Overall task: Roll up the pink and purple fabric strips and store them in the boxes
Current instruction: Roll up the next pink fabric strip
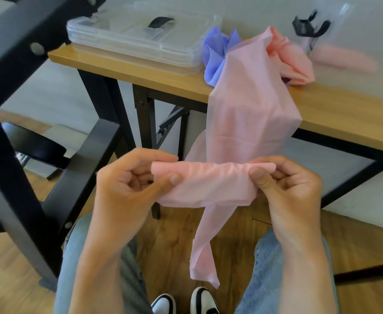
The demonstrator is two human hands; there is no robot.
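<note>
A long pink fabric strip [242, 109] trails from the wooden table [344, 114] down over its edge to my lap. Its near end is bunched into a short roll [211, 182] held crosswise between both hands. My left hand [131, 184] pinches the roll's left end between thumb and fingers. My right hand [285, 182] pinches the right end. A loose tail [203, 252] hangs below the roll. A purple fabric strip [215, 55] lies crumpled on the table behind the pink one. Clear plastic boxes [136, 39] are stacked at the table's left end.
More pink fabric [297, 62] is piled at the table's right, near a clear container [313, 30] with black items. A black metal frame [20, 91] and a black stool [34, 146] stand to the left. My knees and shoes are below, over wooden flooring.
</note>
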